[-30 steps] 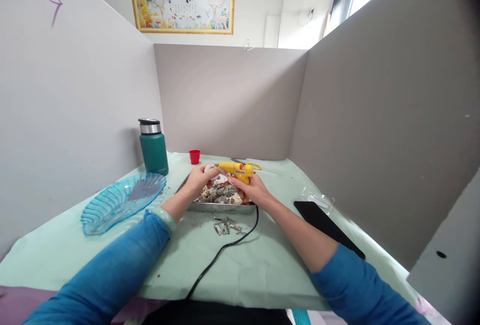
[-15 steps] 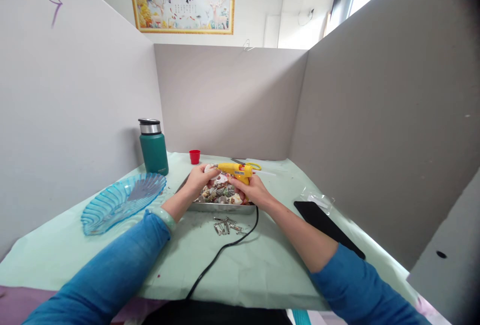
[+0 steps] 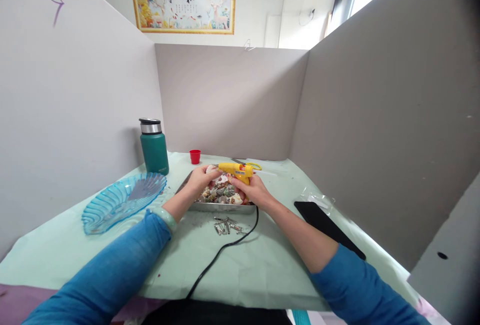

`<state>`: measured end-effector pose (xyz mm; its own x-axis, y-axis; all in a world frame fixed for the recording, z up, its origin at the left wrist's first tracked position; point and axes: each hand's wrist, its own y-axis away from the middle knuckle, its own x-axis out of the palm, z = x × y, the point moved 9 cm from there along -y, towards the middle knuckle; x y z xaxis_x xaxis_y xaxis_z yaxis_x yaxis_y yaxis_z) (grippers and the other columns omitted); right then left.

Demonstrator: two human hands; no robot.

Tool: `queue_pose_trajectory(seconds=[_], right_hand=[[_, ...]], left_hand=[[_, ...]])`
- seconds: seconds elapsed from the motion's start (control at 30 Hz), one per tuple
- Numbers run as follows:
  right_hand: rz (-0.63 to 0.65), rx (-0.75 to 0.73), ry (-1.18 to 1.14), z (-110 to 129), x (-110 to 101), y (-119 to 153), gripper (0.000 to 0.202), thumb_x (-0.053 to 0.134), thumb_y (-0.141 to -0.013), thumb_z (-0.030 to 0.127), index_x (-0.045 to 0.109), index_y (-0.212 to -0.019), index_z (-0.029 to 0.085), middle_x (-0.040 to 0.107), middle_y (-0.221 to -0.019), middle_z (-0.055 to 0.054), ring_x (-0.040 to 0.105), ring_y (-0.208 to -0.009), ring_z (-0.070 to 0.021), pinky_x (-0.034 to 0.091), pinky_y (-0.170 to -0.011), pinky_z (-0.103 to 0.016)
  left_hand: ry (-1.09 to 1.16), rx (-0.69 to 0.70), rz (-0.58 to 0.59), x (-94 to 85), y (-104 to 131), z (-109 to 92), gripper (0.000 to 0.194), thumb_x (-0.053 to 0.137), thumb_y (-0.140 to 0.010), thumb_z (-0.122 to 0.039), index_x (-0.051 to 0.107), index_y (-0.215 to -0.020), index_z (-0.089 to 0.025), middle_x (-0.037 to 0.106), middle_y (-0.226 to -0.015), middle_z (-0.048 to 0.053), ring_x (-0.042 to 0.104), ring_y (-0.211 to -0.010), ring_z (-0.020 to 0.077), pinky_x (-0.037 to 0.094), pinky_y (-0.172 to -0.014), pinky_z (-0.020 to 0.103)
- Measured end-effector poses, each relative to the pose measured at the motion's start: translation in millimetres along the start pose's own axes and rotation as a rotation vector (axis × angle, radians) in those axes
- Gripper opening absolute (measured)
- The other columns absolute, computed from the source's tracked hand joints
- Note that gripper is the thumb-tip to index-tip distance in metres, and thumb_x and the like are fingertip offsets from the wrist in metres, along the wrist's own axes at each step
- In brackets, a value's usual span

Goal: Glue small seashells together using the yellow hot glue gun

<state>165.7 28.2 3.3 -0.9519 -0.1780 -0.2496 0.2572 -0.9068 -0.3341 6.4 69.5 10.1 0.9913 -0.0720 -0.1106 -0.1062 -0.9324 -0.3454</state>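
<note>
Glue gun point(image 3: 240, 170): in right hand point(image 3: 250, 188), fingers closed round grip; above tray point(image 3: 221, 208), nozzle at shell point(image 3: 212, 169). Shell: pinched in left hand point(image 3: 201, 179), over tray's far-left corner.

Smooth yellow plastic is seen on the glue gun point(image 3: 236, 169). Shiny metal is shown by the tray point(image 3: 221, 208) and, at its six o'clock, the small fasteners point(image 3: 226, 226). At nine o'clock, a ribbed, glossy, translucent surface is presented by the shell-shaped dish point(image 3: 122, 204); at ten, matt green is topped by a bright metal collar on the bottle point(image 3: 154, 154).
</note>
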Motion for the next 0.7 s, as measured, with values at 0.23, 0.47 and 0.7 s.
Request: queue_pose_trajectory(seconds=[0.23,0.47,0.7], right_hand=[[-0.013,0.016,0.002,-1.4,-0.9,0.3,0.035,0.064,-0.075,0.051,0.056,-0.071,0.017,0.050,-0.044,0.005,0.046,-0.036,-0.0085,0.038,-0.036,-0.020],[-0.027,0.020,-0.009,-2.2,-2.6,-0.2,0.035,0.064,-0.076,0.052,0.057,-0.072,0.018,0.050,-0.044,0.004,0.046,-0.036,-0.0094,0.039,-0.036,-0.021],[-0.012,0.021,-0.012,-2.9,-1.4,-0.8,0.035,0.066,-0.075,0.052,0.058,-0.074,0.018,0.051,-0.045,0.004,0.046,-0.036,-0.0097,0.040,-0.036,-0.021]], left_hand=[[0.062,-0.018,-0.012,-3.3,-3.3,5.6,0.029,0.075,-0.062,-0.036,0.055,-0.068,-0.015,0.049,-0.052,-0.005,0.042,-0.040,0.0060,0.031,-0.038,0.019],[0.089,-0.025,0.003,-3.7,-3.9,7.4,0.031,0.075,-0.063,-0.037,0.058,-0.074,-0.013,0.051,-0.055,-0.004,0.042,-0.041,0.0054,0.032,-0.040,0.019],[0.102,-0.016,-0.008,-4.4,-3.9,5.7,0.032,0.077,-0.059,-0.037,0.056,-0.069,-0.014,0.049,-0.053,-0.005,0.041,-0.042,0.0055,0.032,-0.040,0.019]])
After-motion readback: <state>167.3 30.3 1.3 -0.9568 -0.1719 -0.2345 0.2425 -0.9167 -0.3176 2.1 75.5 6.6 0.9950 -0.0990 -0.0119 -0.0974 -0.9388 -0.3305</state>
